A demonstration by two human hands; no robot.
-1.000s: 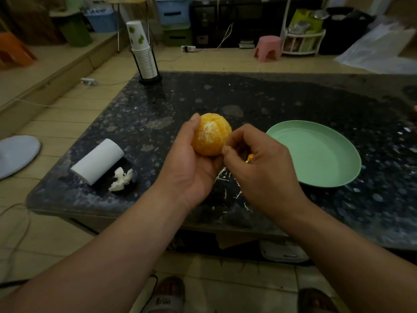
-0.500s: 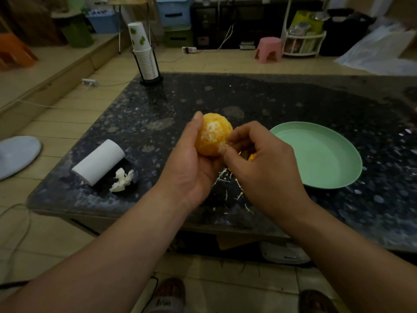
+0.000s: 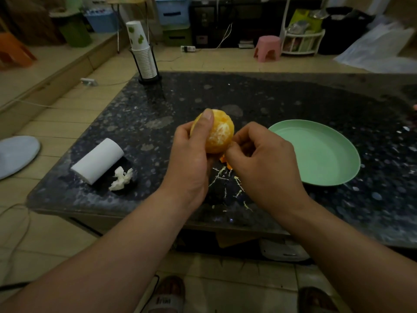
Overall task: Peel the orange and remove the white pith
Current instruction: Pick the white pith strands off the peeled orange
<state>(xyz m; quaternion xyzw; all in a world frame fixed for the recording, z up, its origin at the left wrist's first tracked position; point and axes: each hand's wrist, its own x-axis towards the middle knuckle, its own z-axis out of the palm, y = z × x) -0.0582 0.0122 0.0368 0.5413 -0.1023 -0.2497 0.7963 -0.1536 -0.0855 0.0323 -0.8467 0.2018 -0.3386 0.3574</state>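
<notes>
The orange [image 3: 217, 134], peeled on its visible side and pale with white pith patches, sits in the left hand [image 3: 191, 159]. Loose pith strands [image 3: 237, 184] lie scattered at its 5 o'clock, and a peel scrap [image 3: 223, 158] lies at 6 o'clock.

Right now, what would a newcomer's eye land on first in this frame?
The peeled orange, held mid-frame over the dark table in the left hand while the right hand pinches at its lower edge. Then the white pith strands scattered on the table just below, and the green plate to the right.

Bare left hand [image 3: 189, 159], bare right hand [image 3: 264, 166], lettered slide sandal [image 3: 168, 300]
</notes>
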